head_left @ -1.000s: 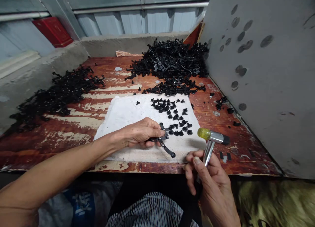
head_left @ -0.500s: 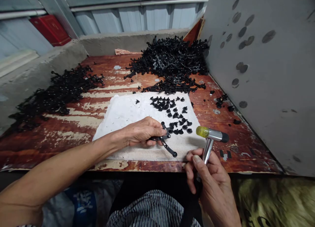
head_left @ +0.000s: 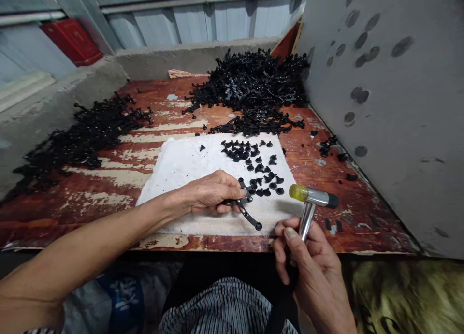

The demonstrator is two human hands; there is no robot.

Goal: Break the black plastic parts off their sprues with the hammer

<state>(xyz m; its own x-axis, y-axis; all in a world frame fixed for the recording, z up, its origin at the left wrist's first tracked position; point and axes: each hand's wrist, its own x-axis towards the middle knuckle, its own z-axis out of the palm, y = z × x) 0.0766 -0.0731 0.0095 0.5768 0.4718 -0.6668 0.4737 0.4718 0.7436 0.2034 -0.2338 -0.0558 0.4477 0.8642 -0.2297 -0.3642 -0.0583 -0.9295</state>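
My left hand [head_left: 208, 193] lies on a white cloth [head_left: 181, 167] and pinches a black plastic arm piece [head_left: 248, 213] whose ringed end sticks out toward the front edge. My right hand [head_left: 311, 261] grips the metal handle of a small hammer [head_left: 313, 198] with a yellow face and a black face. The hammer head hovers just right of the black piece, above the cloth's right corner. Several small black caps [head_left: 259, 172] are scattered on the cloth beyond my left fingers.
A worn red wooden bench [head_left: 119, 198] holds a big heap of black parts [head_left: 253, 85] at the back and another heap [head_left: 83, 136] along the left. A grey spotted panel [head_left: 391, 111] walls the right side. A concrete ledge [head_left: 181, 58] borders the rear.
Both hands have stayed almost still; the view has drifted slightly, and my left fingers have shifted a little on the black piece.
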